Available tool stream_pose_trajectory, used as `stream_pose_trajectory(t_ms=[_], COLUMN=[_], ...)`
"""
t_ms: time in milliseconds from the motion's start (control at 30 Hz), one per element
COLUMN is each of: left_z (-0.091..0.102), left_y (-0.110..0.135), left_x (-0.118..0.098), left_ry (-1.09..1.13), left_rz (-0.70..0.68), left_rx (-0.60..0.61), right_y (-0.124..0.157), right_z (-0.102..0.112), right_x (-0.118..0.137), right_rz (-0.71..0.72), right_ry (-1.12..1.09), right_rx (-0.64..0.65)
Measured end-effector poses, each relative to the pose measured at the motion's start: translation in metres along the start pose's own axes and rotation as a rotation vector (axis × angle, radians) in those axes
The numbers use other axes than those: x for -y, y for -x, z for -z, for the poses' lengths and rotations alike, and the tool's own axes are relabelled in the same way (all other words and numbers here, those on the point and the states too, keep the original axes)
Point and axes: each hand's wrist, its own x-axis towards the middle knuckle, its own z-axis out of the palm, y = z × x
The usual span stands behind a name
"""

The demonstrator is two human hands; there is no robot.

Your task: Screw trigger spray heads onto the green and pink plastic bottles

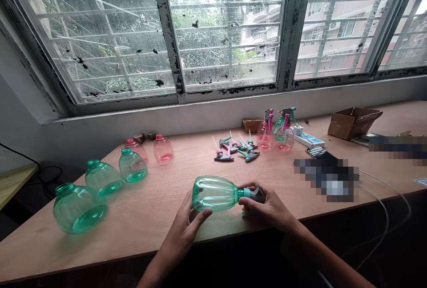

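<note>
At the near side of the counter (182, 163), we hold the sideways green bottle (215, 194), left hand (188, 222) cupping its base, right hand (268, 204) gripping the spray head (257, 194), best kept aligned without squeezing.

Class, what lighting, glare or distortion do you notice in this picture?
Head view: daylight glares through the windows, while under the table is dark; head view: the leftmost green bottle looks tilted, likely wide-lens stretch; head view: the held bottle shows pale highlights, and pixelated blocks cover parts at right.
</note>
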Motion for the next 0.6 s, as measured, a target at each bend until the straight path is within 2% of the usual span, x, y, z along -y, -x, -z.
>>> stream_pose_trajectory(t_ms=[233, 433, 600], left_z=[0.0001, 0.0002, 0.0011], left_y=[0.0017, 0.0056, 0.0006], left_x=[0.0068, 0.0034, 0.0069], left_ry=[0.012, -0.081, 0.020], left_rz=[0.007, 0.024, 0.023], left_rx=[0.006, -0.036, -0.058], right_y=[0.0003, 0.0017, 0.0015], right_z=[0.0001, -0.0010, -0.0009], right_x=[0.0011, 0.0007, 0.0004], right_rz=[-0.019, 0.004, 0.018], right_ry=[-0.044, -0.011, 0.024], right_rx=[0.000, 0.011, 0.012])
